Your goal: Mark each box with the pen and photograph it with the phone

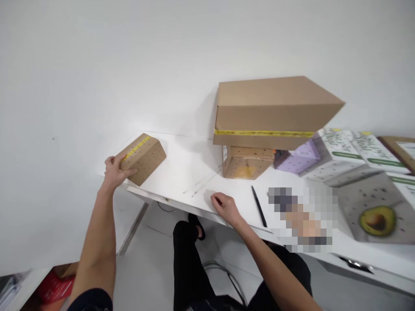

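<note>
At the left end of the white desk (181,160), my left hand (116,172) grips the near left end of a small cardboard box (145,162). Its thumb and fingers spread over that end. The box has a strip of yellow tape along its top and dark specks on its side. My right hand (226,208) rests at the desk's front edge, curled into a loose fist with nothing visible in it. A black pen (259,207) lies to the right of that hand.
A large cardboard box (266,112) with yellow tape sits on top of a smaller speckled box (248,166). Farther right stand a purple box (300,157), several white boxes (340,149) and an avocado-printed box (378,211). A blurred-out patch (301,218) covers something near the pen.
</note>
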`<control>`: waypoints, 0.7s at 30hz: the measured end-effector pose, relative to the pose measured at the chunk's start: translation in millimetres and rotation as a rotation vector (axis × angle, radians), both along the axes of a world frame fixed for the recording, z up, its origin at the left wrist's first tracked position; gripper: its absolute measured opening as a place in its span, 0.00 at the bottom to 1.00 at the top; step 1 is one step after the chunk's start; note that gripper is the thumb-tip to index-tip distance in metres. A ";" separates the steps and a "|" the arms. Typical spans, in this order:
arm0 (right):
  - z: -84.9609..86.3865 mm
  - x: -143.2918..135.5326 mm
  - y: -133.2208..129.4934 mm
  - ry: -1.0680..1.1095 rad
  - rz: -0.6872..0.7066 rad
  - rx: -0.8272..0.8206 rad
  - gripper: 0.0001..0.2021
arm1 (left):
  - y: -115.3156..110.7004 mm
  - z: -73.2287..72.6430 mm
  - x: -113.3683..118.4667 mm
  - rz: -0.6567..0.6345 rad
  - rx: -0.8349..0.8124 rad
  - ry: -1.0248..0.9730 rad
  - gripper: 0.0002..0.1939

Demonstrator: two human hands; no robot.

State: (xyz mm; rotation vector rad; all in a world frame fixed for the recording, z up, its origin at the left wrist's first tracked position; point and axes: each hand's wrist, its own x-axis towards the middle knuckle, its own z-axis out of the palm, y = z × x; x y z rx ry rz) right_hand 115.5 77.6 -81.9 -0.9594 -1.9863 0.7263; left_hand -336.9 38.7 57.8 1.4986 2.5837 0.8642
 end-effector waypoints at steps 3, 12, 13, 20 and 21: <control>1.3 -1.9 4.3 0.075 -0.064 -0.053 0.14 | -44.7 -6.8 65.1 -0.129 -0.002 0.001 0.44; 10.7 48.0 -63.8 0.233 -0.078 -0.306 0.30 | -128.4 -18.4 225.4 -0.463 0.043 -0.124 0.40; 12.8 60.6 -79.7 0.254 -0.073 -0.321 0.31 | -131.7 -17.8 238.0 -0.494 0.041 -0.176 0.40; 38.7 121.1 -128.4 0.249 -0.383 -0.291 0.32 | -81.6 -24.2 294.8 -0.277 0.193 -0.787 0.35; 41.1 122.7 -126.0 0.249 -0.411 -0.282 0.32 | -68.6 -28.8 299.2 -0.213 0.216 -0.898 0.36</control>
